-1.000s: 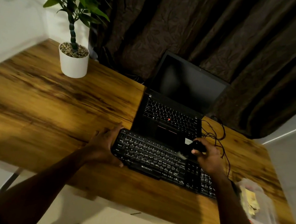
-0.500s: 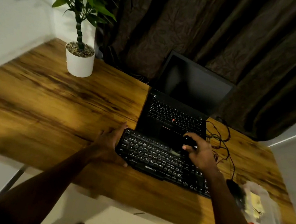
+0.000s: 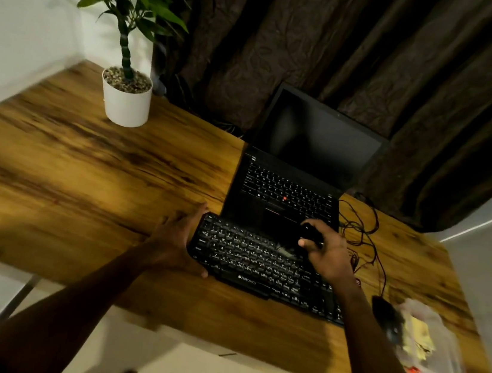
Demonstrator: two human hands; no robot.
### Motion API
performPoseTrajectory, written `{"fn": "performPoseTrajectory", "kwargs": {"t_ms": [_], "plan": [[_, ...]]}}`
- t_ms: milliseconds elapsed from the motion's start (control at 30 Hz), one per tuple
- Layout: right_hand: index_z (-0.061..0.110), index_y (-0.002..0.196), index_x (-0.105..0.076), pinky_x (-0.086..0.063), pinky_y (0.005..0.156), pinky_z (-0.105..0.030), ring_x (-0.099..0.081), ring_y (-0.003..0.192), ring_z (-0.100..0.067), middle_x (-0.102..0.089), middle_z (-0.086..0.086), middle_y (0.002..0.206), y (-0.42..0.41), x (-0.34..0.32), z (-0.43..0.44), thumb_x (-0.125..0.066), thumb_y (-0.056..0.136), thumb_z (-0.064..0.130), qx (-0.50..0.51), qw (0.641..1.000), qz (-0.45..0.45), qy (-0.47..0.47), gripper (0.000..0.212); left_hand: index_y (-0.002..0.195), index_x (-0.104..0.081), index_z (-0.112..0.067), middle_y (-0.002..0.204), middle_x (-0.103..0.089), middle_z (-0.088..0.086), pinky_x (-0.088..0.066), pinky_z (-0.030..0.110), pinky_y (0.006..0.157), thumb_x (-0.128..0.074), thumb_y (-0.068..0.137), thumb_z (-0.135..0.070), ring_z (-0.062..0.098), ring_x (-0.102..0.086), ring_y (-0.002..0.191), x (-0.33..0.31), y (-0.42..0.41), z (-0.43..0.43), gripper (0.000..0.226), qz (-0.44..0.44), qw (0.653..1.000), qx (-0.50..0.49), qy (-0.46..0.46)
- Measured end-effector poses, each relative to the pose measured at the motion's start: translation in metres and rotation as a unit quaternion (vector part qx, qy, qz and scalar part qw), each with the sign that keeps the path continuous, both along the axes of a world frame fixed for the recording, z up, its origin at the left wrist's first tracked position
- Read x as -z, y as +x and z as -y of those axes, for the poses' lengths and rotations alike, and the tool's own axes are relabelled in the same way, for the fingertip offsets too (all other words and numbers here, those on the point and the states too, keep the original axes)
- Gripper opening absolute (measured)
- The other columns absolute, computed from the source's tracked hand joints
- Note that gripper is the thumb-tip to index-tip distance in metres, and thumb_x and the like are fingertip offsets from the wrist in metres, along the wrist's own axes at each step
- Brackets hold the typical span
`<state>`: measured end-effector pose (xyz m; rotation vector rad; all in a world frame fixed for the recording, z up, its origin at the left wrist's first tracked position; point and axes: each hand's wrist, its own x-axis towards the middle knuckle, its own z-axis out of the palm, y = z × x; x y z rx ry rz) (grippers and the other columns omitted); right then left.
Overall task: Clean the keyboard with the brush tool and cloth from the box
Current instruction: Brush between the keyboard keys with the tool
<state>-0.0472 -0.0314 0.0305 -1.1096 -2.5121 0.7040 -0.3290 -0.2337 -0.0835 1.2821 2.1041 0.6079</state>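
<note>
Wooden surface (image 3: 80,196): carries all items. An open laptop (image 3: 316,139) stands at the rear, its front edge touching the far edge of the keyboard.

Keyboard (image 3: 253,265): black, lying flat and at an angle near the front edge of the surface.

Box (image 3: 440,362): clear, at the right end, well apart from the brushing. It holds something yellow and blurred, possibly the cloth; not confirmed.

Hands: the left hand (image 3: 175,239) lies flat-fingered against the keyboard's left end, bracing it. The right hand (image 3: 329,256) is clamped on the brush tool (image 3: 310,234), bristles down on the upper middle key rows.

Assessment: brushing is in progress and the cloth stage is not yet reached. Recommend short strokes along each row, working towards one edge. Maintain the left-hand brace so the keyboard does not slide into the laptop. Use light pressure, so that the bristles enter the gaps between keys.
</note>
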Motion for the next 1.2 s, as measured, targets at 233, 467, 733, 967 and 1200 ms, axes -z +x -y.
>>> {"fn": "performPoseTrajectory", "kwargs": {"t_ms": [233,467,733,967,1200], "plan": [[0.031,0.12,-0.059,-0.051,0.058,-0.02,-0.064,0.088,-0.016,-0.065,-0.005,0.11,0.019,-0.007,-0.007,-0.067,0.089,0.006,0.015,0.998,0.054,0.001,0.04,0.151,0.013,-0.047,0.156,-0.032,0.009,-0.016,0.05,0.116,-0.075,0.029,-0.083,0.031,-0.026,0.141,-0.019,0.004,0.003,0.154,-0.038,0.999,0.034,0.019],[0.034,0.119,-0.06,-0.048,0.057,-0.009,-0.063,0.088,-0.01,-0.061,0.007,0.101,-0.024,-0.003,0.011,-0.068,0.089,0.005,-0.005,1.0,0.026,-0.003,0.042,0.153,0.015,-0.039,0.157,-0.031,0.008,-0.013,0.046,0.115,-0.083,0.04,-0.074,0.03,-0.022,0.142,-0.025,0.006,0.005,0.154,-0.038,0.998,0.045,0.016],[0.029,0.119,-0.061,-0.06,0.063,-0.024,-0.066,0.091,-0.013,-0.066,-0.004,0.112,0.013,-0.008,-0.002,-0.068,0.088,0.002,0.001,0.999,0.031,-0.02,0.042,0.153,0.012,-0.042,0.158,-0.028,0.008,-0.012,0.05,0.116,-0.082,0.036,-0.077,0.031,-0.02,0.144,-0.025,0.004,0.006,0.154,-0.014,0.999,0.042,0.026],[0.028,0.118,-0.061,-0.06,0.069,-0.024,-0.066,0.095,-0.015,-0.067,-0.002,0.109,0.012,-0.005,0.003,-0.071,0.087,0.006,-0.022,1.0,0.007,-0.007,0.039,0.149,0.017,-0.049,0.155,-0.033,0.011,-0.016,0.051,0.115,-0.078,0.031,-0.082,0.033,-0.024,0.143,-0.022,0.003,0.005,0.155,-0.022,0.999,0.033,0.019],[0.032,0.117,-0.061,-0.06,0.065,-0.025,-0.067,0.094,-0.015,-0.066,-0.001,0.109,0.024,-0.007,0.001,-0.069,0.088,0.004,0.011,0.999,0.025,-0.036,0.041,0.146,0.019,-0.054,0.153,-0.035,0.011,-0.018,0.053,0.116,-0.074,0.027,-0.085,0.034,-0.022,0.142,-0.023,0.004,0.004,0.154,-0.016,0.999,0.032,0.013]]}}
